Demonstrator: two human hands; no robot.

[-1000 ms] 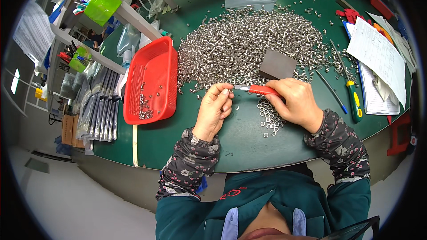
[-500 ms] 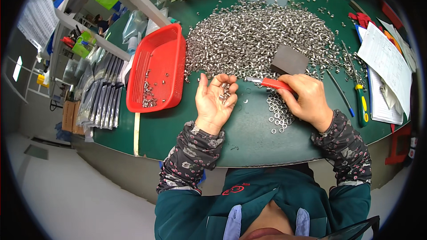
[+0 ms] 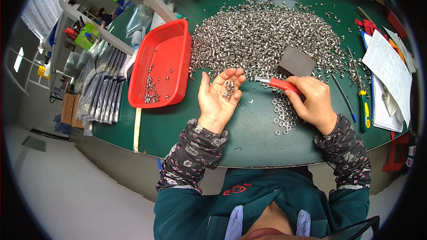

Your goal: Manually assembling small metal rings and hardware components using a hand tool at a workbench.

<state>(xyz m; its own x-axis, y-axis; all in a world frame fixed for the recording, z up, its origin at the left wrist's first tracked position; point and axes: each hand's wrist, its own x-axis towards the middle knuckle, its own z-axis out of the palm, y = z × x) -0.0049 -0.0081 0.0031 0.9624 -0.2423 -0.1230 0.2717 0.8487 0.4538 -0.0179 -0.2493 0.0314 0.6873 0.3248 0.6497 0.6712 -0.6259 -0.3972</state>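
My left hand (image 3: 218, 102) is turned palm up with its fingers loosely curled, and several small metal rings (image 3: 229, 90) lie in it. In my right hand (image 3: 315, 103) is a red utility knife (image 3: 284, 86), its blade pointing left toward the left fingertips, a little apart from them. Beside and below the knife, loose metal rings (image 3: 284, 112) lie flat on the green table (image 3: 258, 144). Just behind the right hand is a dark grey block (image 3: 296, 62). A large heap of metal rings (image 3: 262, 35) spreads beyond both hands.
A red plastic basket (image 3: 183, 69) with several rings in it stands left of the heap. At right lie a blue-tipped rod (image 3: 344, 95), a yellow-green-handled screwdriver (image 3: 364, 111) and papers (image 3: 389, 75). Bagged parts (image 3: 104, 93) are stacked at far left, near a shelf frame (image 3: 153, 2).
The left hand has opened slightly, showing more of the rings in its palm. The right hand still holds the knife. The whole view has shifted a little.
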